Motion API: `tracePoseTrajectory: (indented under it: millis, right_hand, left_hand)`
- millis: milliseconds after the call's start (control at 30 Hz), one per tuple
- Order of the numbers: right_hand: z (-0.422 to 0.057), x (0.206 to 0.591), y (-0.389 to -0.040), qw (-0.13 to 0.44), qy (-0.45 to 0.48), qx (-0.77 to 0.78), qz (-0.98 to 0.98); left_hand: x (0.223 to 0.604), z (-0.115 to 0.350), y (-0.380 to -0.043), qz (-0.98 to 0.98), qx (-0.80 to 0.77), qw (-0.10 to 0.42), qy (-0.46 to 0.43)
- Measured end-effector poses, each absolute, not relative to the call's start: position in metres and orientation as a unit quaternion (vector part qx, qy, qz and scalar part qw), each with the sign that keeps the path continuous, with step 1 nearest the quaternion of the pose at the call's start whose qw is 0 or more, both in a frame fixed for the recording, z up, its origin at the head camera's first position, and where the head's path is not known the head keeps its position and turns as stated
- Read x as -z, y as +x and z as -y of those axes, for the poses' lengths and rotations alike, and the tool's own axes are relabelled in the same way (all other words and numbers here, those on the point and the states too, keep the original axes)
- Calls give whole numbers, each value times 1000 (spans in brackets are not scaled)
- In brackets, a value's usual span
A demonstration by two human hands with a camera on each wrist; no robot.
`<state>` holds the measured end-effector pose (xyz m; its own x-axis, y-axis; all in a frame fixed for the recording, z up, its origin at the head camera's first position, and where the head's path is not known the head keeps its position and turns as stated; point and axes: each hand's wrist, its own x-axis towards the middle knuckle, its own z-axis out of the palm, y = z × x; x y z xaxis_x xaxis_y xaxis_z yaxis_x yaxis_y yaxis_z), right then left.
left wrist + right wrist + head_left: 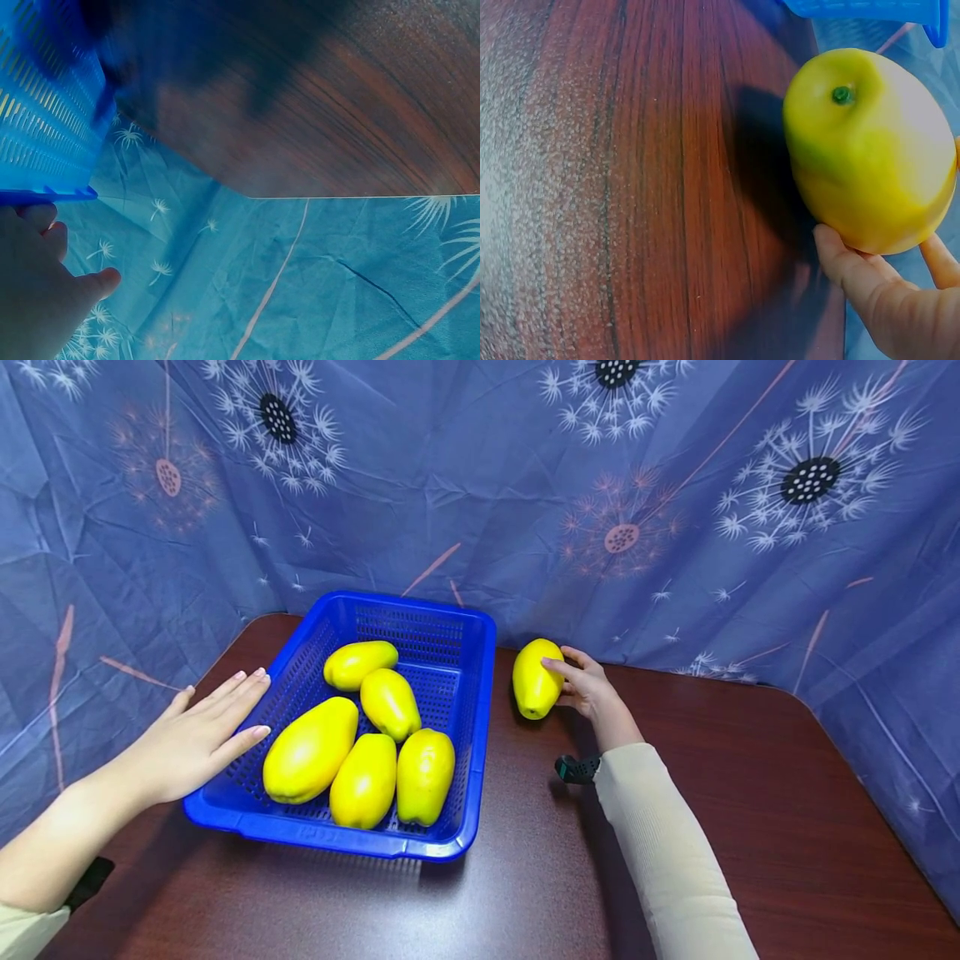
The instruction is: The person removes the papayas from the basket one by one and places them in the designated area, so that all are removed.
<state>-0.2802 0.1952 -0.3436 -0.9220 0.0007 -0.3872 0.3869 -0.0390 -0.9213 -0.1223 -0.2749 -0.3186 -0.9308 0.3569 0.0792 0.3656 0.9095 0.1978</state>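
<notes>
My right hand [592, 692] grips a yellow papaya [537, 678] to the right of the blue basket [472, 735], near the table's back edge. In the right wrist view, the fingers hold the papaya [870, 157] from its lower side, its green stem end shows, and a dark shadow falls on the table beside it. Several more papayas lie inside the basket, among them a large one [311, 750] at the left and a smaller one [360, 664] at the back. With fingers extended, my left hand [198, 739] rests on the basket's left rim.
The brown wooden table [750, 793] reaches to a blue curtain [480, 477] with dandelion prints, hanging behind it and at both sides. A black band [577, 768] sits at the right wrist, next to the pale sleeve [667, 843].
</notes>
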Motion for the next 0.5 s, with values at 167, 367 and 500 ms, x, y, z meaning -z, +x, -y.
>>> tracePoseTrajectory:
  millis: [167,367,500]
  right_hand:
    - [-196,343,-280,133,145,703,-684]
    - [-197,340,-281,130,144,691,-696]
    - [-200,333,-281,131,149,687,-699]
  left_hand:
    - [319,275,-122,976,105,24,-188]
    - [319,274,-122,976,104,25,-188]
    - [318,274,-122,976,105,25,-188]
